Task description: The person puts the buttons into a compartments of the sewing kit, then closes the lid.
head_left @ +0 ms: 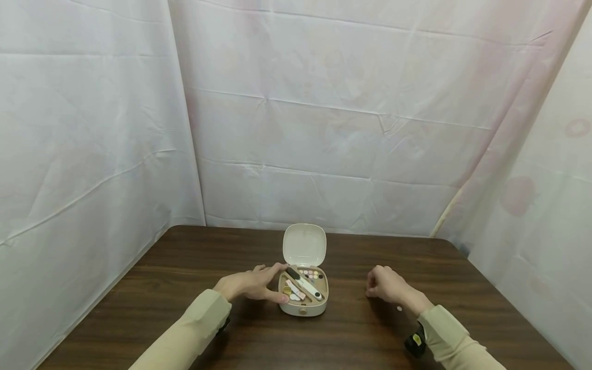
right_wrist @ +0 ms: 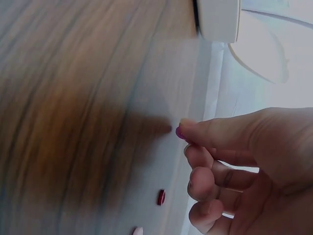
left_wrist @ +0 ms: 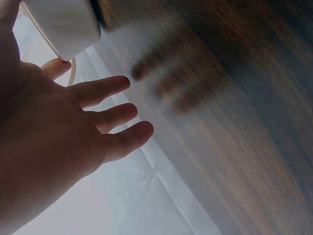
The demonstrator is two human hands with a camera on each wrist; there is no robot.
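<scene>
A small cream box (head_left: 302,307) stands on the dark wooden table (head_left: 185,267) with its lid (head_left: 304,245) raised. Inside lie a nail file (head_left: 302,281) and several small coloured nail tips (head_left: 311,274). My left hand (head_left: 250,285) rests against the box's left side with straight fingers, thumb at the front edge. In the left wrist view the fingers (left_wrist: 107,117) are spread beside the box (left_wrist: 63,24). My right hand (head_left: 384,284) lies curled on the table right of the box. Thumb and forefinger (right_wrist: 183,137) pinch a tiny dark purple nail tip (right_wrist: 180,132).
A red nail tip (right_wrist: 161,197) and a white one (right_wrist: 138,230) lie on the table under my right hand. The white one also shows by the right wrist (head_left: 399,308). White sheeting walls close the table on the left, back and right.
</scene>
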